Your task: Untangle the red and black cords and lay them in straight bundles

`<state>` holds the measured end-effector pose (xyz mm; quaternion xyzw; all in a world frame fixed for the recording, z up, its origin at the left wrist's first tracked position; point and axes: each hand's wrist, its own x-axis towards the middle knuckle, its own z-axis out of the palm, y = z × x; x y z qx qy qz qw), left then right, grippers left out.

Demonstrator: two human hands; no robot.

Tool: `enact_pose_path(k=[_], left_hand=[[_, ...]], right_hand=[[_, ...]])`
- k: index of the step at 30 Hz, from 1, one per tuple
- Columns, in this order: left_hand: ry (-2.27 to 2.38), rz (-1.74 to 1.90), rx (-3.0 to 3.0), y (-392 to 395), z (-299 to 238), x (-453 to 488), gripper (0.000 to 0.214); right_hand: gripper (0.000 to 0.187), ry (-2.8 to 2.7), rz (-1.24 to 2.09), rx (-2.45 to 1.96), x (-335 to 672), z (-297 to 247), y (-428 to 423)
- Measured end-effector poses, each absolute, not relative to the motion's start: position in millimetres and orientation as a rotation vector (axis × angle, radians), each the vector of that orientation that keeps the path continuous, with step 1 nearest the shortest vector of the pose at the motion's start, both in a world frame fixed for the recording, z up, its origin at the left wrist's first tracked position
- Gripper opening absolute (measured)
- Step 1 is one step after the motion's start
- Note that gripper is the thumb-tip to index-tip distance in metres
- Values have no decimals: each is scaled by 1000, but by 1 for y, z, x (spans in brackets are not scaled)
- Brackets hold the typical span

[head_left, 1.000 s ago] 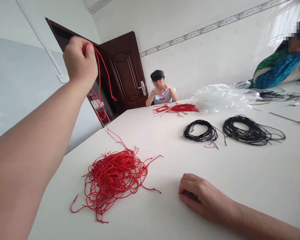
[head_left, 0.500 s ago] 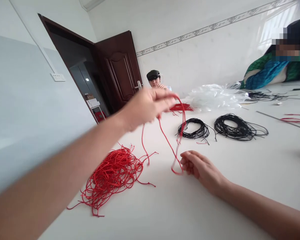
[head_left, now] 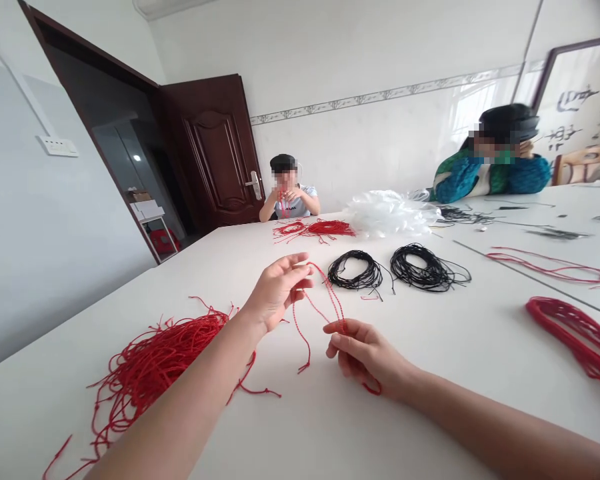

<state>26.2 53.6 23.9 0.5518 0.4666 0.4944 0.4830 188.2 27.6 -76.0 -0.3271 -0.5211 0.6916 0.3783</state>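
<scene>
Since a red cord (head_left: 333, 300) stretches between the two hands, which way does it lie from them?

Taking it left to right: a heap of loose red cord (head_left: 155, 363) lies on the white table (head_left: 430, 380), at about 8 o'clock from the left hand (head_left: 277, 290); the left forearm (head_left: 205, 380) passes over its right edge. From that hand's fingertips the red cord runs toward 5 o'clock, down to the right hand (head_left: 365, 353); that slanting line is its long axis.

Which hand is nearer?

Neither is apart from it; both touch it, yet its lower loop hangs just below the right hand, so the right has more of it close by.

And the grip?

The right thumb and forefinger pinch the cord, with the other fingers curled; the left fingers are loosely parted with the cord among them, and I cannot tell whether they grip it.

How does the cord look?

Thin, twisted and bright red; it looks doubled, with a free end dangling between the hands. Beyond them, a black cord coil (head_left: 355, 275) sits near 12 o'clock from the right hand, another black cord coil (head_left: 423, 268) near 1 o'clock, and a thick red cord bundle (head_left: 575, 340) near 3 o'clock.
</scene>
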Motion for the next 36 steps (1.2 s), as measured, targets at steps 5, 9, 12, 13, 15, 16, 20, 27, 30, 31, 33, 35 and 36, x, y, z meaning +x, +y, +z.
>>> enact_pose_path(k=[5, 9, 12, 13, 15, 16, 20, 27, 30, 31, 33, 35, 36], left_hand=[[1270, 1442, 1178, 60, -31, 2, 32], [1346, 1435, 1128, 49, -62, -10, 29], [1351, 1383, 1120, 42, -66, -13, 29], [1350, 1372, 1116, 42, -65, -13, 29], [1346, 1355, 1106, 42, -63, -12, 28], [1343, 1350, 1103, 43, -62, -12, 27], [1336, 1333, 1091, 45, -65, -12, 23], [1331, 1307, 1109, 45, -68, -13, 19], [1338, 1307, 1117, 45, -68, -13, 19], [1345, 1308, 1121, 46, -68, -13, 19], [1361, 1308, 1129, 46, -68, -13, 19], [1373, 1308, 1129, 46, -68, -13, 18], [1377, 1312, 1123, 46, -68, -14, 18]], right_hand=[[26, -1142, 1573, -933, 191, -79, 38], [28, -1059, 1439, -962, 195, -82, 51], [30, -1035, 1453, -974, 197, -83, 56], [31, -1050, 1447, -974, 197, -84, 56], [34, -1174, 1386, -987, 196, -84, 55], [36, -1289, 1322, -1025, 195, -84, 55], [32, -1899, 918, -1136, 193, -84, 51], [18, -1964, 812, -1225, 194, -84, 50], [20, -1805, 923, -1325, 197, -83, 50], [22, -1742, 972, -1358, 197, -84, 50], [27, -1612, 1054, -1396, 199, -85, 52], [29, -1500, 1099, -1390, 199, -88, 54], [29, -1451, 1111, -1377, 199, -90, 55]])
